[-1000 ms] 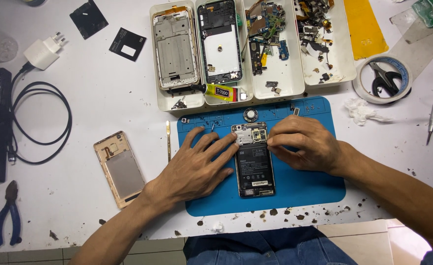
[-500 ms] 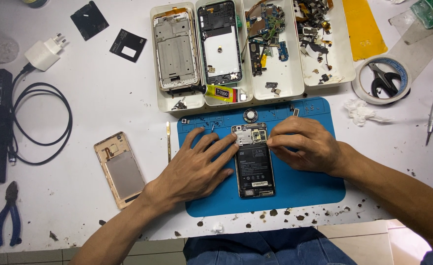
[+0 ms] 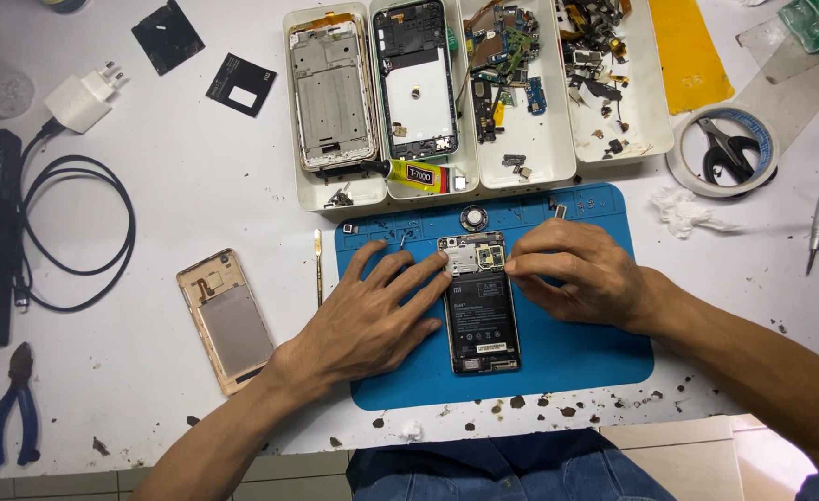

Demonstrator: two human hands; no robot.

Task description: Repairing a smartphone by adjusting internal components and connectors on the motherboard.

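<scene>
Grip: both hands lie open; nothing is clasped, the opened phone point(image 3: 480, 301) is only pinned by fingertips.
Blue mat point(image 3: 576, 357): the phone is kept flat at its middle.
Left hand point(image 3: 372, 315): fingers are spread against the phone's left edge as a brace.
Right hand point(image 3: 581, 274): fingertips are pressed at the upper right corner; light, even pressure is judged best.
Circuit board point(image 3: 474, 255): exposed, best left untouched.

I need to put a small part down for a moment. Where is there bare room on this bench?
Bare white table lies between the coiled cable and the parts trays. The blue mat is free below the right hand. Crowded: the trays, and the opened phone between both hands.
</scene>
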